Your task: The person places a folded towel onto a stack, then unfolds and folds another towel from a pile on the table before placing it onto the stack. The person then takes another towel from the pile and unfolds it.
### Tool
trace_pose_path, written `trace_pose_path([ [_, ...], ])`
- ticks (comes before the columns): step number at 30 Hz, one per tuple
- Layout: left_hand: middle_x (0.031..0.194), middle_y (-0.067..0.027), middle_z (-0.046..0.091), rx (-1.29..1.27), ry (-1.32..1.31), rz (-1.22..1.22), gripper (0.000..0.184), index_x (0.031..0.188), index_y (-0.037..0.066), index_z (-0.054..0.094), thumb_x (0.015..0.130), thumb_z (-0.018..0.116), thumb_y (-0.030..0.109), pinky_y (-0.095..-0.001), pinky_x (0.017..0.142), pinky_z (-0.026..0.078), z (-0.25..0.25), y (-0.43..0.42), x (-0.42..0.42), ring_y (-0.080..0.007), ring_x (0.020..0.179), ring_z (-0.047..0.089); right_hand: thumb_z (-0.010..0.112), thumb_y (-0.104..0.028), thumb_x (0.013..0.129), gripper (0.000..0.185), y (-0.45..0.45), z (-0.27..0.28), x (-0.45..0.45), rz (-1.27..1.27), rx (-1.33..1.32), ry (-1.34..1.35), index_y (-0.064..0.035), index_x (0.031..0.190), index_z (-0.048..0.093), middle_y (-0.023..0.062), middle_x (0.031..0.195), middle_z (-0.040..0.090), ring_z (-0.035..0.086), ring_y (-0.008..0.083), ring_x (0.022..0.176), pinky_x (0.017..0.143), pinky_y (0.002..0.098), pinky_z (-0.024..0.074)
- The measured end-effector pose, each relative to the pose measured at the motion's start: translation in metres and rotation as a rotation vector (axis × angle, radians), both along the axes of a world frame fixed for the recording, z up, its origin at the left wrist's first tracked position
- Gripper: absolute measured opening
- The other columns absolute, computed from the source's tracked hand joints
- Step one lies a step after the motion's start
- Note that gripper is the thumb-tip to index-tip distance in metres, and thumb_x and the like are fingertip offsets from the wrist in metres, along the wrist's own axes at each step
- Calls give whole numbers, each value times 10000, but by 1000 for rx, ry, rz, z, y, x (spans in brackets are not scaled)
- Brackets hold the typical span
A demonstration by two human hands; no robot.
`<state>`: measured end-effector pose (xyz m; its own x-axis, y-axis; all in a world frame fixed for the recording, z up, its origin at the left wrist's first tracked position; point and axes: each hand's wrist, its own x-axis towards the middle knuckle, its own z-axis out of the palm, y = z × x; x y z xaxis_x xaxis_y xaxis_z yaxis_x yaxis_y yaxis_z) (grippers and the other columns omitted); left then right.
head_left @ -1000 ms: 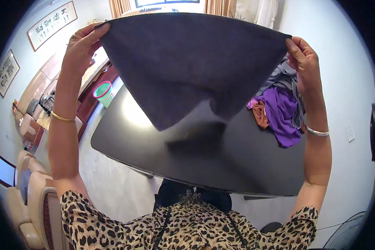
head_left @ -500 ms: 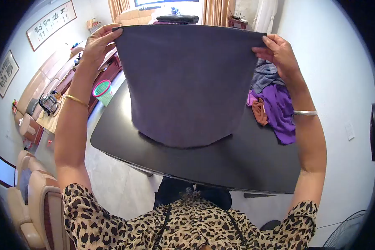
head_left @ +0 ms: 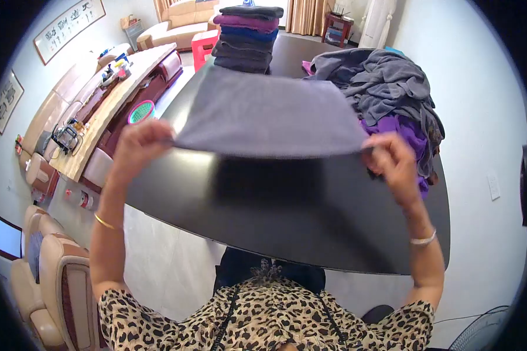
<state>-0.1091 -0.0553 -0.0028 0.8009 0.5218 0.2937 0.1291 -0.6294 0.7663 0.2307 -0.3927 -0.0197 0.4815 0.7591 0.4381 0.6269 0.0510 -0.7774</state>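
A dark grey towel (head_left: 269, 114) is stretched between my hands above the black table (head_left: 263, 228), its far part billowing away from me. My left hand (head_left: 143, 143) pinches the near left corner. The near right corner is gripped in my right hand (head_left: 392, 161), which is blurred by motion. Behind the towel stands a neat stack of folded towels (head_left: 246, 41) in grey, blue and purple. To the right, close to my right hand, lies a heap of crumpled grey cloths (head_left: 386, 82) with a purple cloth (head_left: 401, 131) at its near side.
A wooden side table (head_left: 120, 108) with items on it runs along the left. Near it are a pink-rimmed green basket (head_left: 141, 111) and a red stool (head_left: 204, 47). Beige chairs (head_left: 58, 281) stand at lower left; a fan (head_left: 486, 330) is at lower right.
Both hands have come down and toward me with the towel, which hung upright before and now spreads out away from me. The folded stack and more of the heap have come into view.
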Motion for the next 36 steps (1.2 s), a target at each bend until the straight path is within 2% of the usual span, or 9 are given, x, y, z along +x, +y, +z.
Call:
trace_pose_path([
  [2, 825, 3, 656, -159, 118, -130, 173, 926, 32, 657, 763, 668, -24, -249, 728, 504, -47, -12, -12, -81, 754, 607, 605, -62, 856, 103, -19, -45, -18, 61, -179, -53, -4, 941, 617, 25, 824, 592, 564, 93, 689, 613, 239, 449],
  [4, 763, -30, 675, -42, 451, -314, 135, 909, 35, 675, 776, 687, 13, -274, 692, 513, -51, -23, -20, -105, 695, 625, 634, -56, 835, 104, -36, -66, -29, 247, -313, -184, -2, 922, 620, 63, 837, 601, 571, 114, 665, 605, 240, 451],
  [6, 740, -70, 685, -103, 529, -380, 147, 915, 36, 684, 778, 717, 76, -291, 680, 519, -37, -30, -18, -156, 671, 645, 646, -58, 825, 114, -41, -47, -36, 269, -397, -148, 2, 919, 618, 81, 841, 602, 577, 133, 665, 607, 254, 459],
  [8, 822, -79, 686, 177, 514, -362, 206, 957, 4, 663, 768, 720, 66, -299, 708, 519, -20, -31, -4, -184, 758, 665, 681, -95, 805, 172, -38, -19, -44, 260, -467, -101, 9, 922, 610, 104, 850, 602, 593, 176, 675, 611, 298, 480],
  [13, 1236, -160, 577, 315, 42, -256, 349, 1198, 14, 571, 886, 618, 164, -340, 999, 410, -36, -53, 98, -295, 1176, 532, 650, -234, 841, 444, 44, -40, -22, 180, -144, -596, 4, 1194, 521, 197, 1212, 531, 510, 335, 1139, 953, 402, 410],
  [17, 1460, -155, 353, 578, 277, -251, 576, 1379, 27, 393, 936, 527, 369, -441, 1122, 242, -98, -63, 166, -311, 1380, 284, 495, -436, 926, 631, 101, -97, 4, 53, -357, -718, -33, 1396, 373, 212, 1441, 342, 292, 355, 1365, 1112, 482, 222],
  [20, 1523, -140, 250, 679, 486, -138, 731, 1447, 56, 305, 930, 420, 560, -529, 1144, 118, -117, -32, 172, -285, 1434, 169, 399, -526, 943, 694, 102, -115, 31, -36, -574, -714, -45, 1437, 319, 208, 1488, 266, 203, 341, 1407, 1128, 525, 134],
  [24, 1539, -117, 225, 655, 534, -89, 730, 1463, 109, 298, 924, 410, 589, -523, 1151, 97, -113, 4, 157, -275, 1441, 150, 391, -549, 938, 709, 98, -106, 40, -41, -635, -717, -66, 1450, 308, 198, 1508, 233, 167, 339, 1420, 1133, 538, 94],
  [36, 1524, -100, 258, 628, 510, -1, 708, 1451, 139, 327, 923, 391, 605, -515, 1153, 111, -116, 43, 167, -264, 1439, 160, 459, -529, 917, 631, 136, -117, 66, -75, -454, -734, -117, 1393, 432, 225, 1446, 337, 258, 374, 1375, 1115, 500, 188],
])
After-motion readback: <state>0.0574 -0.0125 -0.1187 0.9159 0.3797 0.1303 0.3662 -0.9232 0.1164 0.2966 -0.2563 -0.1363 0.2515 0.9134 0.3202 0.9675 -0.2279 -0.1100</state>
